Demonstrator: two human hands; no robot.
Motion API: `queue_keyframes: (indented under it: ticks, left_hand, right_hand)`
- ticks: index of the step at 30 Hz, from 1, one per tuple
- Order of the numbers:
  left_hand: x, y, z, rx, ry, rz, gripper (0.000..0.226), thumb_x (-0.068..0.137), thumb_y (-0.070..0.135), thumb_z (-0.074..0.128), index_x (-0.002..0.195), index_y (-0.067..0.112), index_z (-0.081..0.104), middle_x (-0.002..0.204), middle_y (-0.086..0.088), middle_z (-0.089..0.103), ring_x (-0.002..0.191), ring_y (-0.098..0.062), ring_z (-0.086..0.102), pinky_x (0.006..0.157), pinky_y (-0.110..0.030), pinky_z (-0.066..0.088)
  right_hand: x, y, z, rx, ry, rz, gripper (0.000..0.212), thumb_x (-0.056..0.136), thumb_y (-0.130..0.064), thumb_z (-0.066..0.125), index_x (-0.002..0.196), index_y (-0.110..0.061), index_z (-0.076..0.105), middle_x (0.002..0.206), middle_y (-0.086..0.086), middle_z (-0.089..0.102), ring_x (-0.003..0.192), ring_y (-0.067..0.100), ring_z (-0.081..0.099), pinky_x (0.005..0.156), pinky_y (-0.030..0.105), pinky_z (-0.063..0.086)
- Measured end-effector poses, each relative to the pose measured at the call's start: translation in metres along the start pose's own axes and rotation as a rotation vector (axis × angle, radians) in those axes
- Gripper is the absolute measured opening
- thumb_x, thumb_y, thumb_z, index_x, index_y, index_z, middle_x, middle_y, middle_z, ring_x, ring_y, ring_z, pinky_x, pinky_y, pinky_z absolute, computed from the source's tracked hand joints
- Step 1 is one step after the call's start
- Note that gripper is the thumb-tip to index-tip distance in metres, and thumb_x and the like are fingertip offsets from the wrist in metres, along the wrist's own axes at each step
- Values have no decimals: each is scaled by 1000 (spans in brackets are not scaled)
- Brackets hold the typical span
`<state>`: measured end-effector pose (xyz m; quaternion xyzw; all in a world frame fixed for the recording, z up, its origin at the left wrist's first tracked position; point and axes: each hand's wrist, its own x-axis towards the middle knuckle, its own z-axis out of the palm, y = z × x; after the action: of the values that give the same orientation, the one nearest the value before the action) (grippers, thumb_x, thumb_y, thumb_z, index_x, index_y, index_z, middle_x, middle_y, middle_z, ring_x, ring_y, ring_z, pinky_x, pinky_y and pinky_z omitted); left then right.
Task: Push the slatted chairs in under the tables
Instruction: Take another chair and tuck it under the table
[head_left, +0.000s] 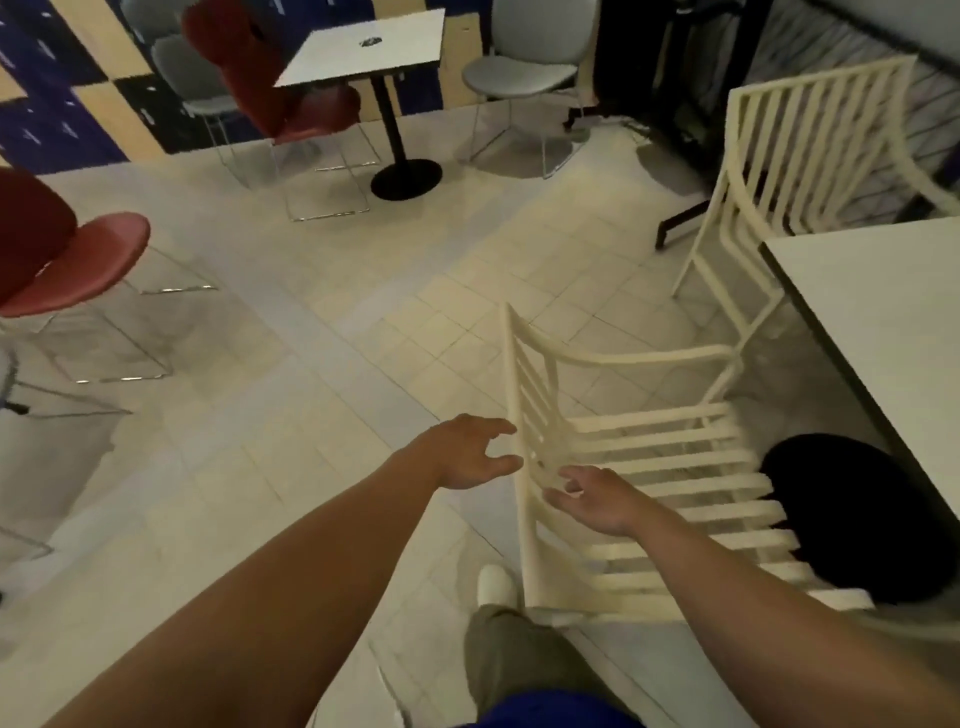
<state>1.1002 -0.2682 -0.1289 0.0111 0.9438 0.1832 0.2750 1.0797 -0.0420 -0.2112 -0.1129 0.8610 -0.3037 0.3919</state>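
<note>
A cream slatted chair (660, 467) stands just in front of me, its seat facing the white table (883, 322) at the right and partly under the table's edge. My left hand (467, 452) hovers at the outer side of the chair's backrest, fingers spread, just short of touching. My right hand (592, 496) reaches in on the seat side of the backrest with relaxed fingers, holding nothing. A second cream slatted chair (795, 171) stands at the table's far end, its seat tucked under.
The table's black round base (852, 519) lies beneath the near chair's seat. A red chair (67, 260) stands at the left. A small white pedestal table (363, 52) with red and grey chairs is at the back. My white shoe (496, 584) is beside the chair leg.
</note>
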Motion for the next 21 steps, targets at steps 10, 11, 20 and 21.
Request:
queue_keyframes:
  ticks: [10,11,20,21]
  left_hand:
    - [153,-14,-68,246,-217,263,64,94,59,56,150,32,41,154,-1,45,134,-23,49,108,-40,41]
    - [161,-10,-74,256,-232,285,64,94,58,56,150,31,42,153,-2,47,133,-23,50,107,-40,41]
    - [236,13,-80,590,-429,540,65,91,64,54,148,37,42,154,-1,45,132,-24,49,105,-40,43]
    - [243,15,-78,628,-451,574,65,91,64,54,148,37,42,154,-1,44,133,-24,48,106,-39,42]
  right_hand:
    - [82,-27,-9,298,157,207,77,86,-67,55,149,-24,39,145,4,50,130,20,50,103,31,40]
    - [85,-29,-11,325,174,229,80,86,-68,54,150,-22,37,145,4,50,131,20,49,104,31,39]
    - [100,-49,-4,583,362,379,86,85,-72,52,152,-22,32,149,4,46,135,19,45,104,26,35]
    - [101,-51,-1,608,383,409,88,84,-73,51,153,-23,31,150,3,45,136,19,44,106,26,35]
